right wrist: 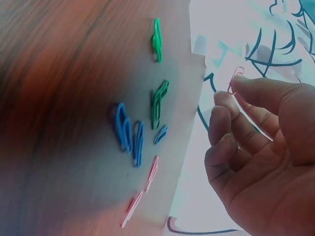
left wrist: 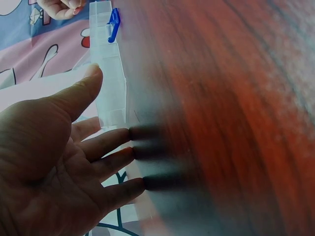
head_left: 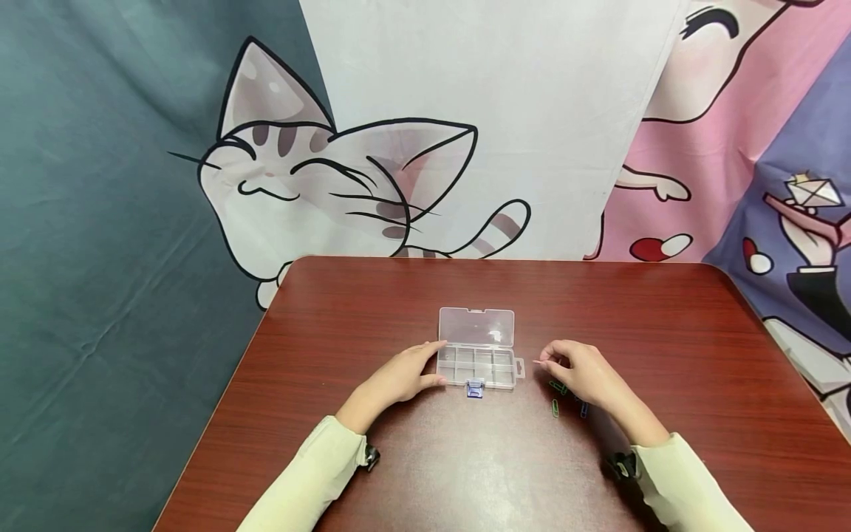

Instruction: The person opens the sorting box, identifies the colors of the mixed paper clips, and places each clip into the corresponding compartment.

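A clear plastic compartment box (head_left: 476, 367) lies on the table with its lid (head_left: 476, 327) tipped back and its blue latch (head_left: 475, 389) facing the person. My left hand (head_left: 402, 374) rests at the box's left end, thumb and fingers spread and touching it. Between thumb and index finger, my right hand (head_left: 580, 372) pinches a pink paper clip (right wrist: 236, 80) just to the right of the box, above the table. Under that hand lie green paper clips (right wrist: 157, 42), blue paper clips (right wrist: 139, 144) and pink paper clips (right wrist: 131, 208), loosely scattered.
The brown wooden table (head_left: 372, 295) has its far edge against a hanging cloth with a cartoon cat (head_left: 266, 192). A hang tab (head_left: 520, 368) juts from the box's right side. Dark wrist-worn devices sit at both cuffs.
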The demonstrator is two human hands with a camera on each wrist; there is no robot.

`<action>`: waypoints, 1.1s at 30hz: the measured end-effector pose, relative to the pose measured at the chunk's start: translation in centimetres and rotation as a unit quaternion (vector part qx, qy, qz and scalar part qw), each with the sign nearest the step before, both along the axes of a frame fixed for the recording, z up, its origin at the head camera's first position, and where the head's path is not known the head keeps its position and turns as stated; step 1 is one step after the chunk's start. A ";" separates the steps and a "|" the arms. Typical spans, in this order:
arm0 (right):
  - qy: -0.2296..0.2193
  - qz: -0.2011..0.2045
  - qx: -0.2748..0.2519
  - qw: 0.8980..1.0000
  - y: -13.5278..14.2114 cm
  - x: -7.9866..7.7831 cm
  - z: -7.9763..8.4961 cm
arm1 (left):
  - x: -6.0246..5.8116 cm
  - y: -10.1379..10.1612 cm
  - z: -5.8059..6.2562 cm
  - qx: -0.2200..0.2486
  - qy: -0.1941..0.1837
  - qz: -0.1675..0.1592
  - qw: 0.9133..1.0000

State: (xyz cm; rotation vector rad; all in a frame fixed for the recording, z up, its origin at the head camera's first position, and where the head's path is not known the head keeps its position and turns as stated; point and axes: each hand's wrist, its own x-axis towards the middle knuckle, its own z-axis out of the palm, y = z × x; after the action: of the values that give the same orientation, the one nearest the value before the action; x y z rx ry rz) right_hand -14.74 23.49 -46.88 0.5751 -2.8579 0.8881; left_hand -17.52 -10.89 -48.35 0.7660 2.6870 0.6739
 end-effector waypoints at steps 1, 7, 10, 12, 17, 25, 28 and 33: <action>-0.001 0.002 0.001 1.000 -0.2 0.0 0.0 | 0.0 0.0 0.0 0.000 0.000 0.000 1.000; -0.006 0.006 0.004 1.000 -1.0 -0.2 -0.1 | 0.0 0.0 -0.1 -0.001 0.002 0.001 1.000; -0.010 0.009 0.002 1.000 -1.3 -0.3 -0.2 | 0.1 0.0 -0.1 -0.001 0.001 0.001 1.000; -0.013 0.010 -0.001 1.000 -1.6 -0.3 -0.2 | 0.1 0.0 0.0 0.000 0.001 0.002 1.000; -0.012 0.014 -0.006 1.000 -2.3 -0.3 -0.3 | 0.0 0.1 0.0 -0.002 0.000 0.003 1.000; -0.018 0.020 -0.012 1.000 -3.2 -0.4 -0.5 | 0.1 0.1 0.1 -0.004 -0.007 0.008 1.000; -0.013 0.022 -0.016 1.000 -3.6 -0.4 -0.5 | 0.1 0.1 0.1 -0.002 -0.006 0.007 1.000; -0.010 0.030 -0.019 0.999 -4.0 -0.5 -0.3 | 0.1 0.1 0.0 -0.003 -0.004 0.008 1.000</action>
State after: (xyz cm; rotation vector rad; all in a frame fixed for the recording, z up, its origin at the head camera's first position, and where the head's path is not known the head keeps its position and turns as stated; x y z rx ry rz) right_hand -15.22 19.46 -47.19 0.6552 -2.8483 0.9595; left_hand -17.45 -10.78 -48.31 0.7402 2.6884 0.6705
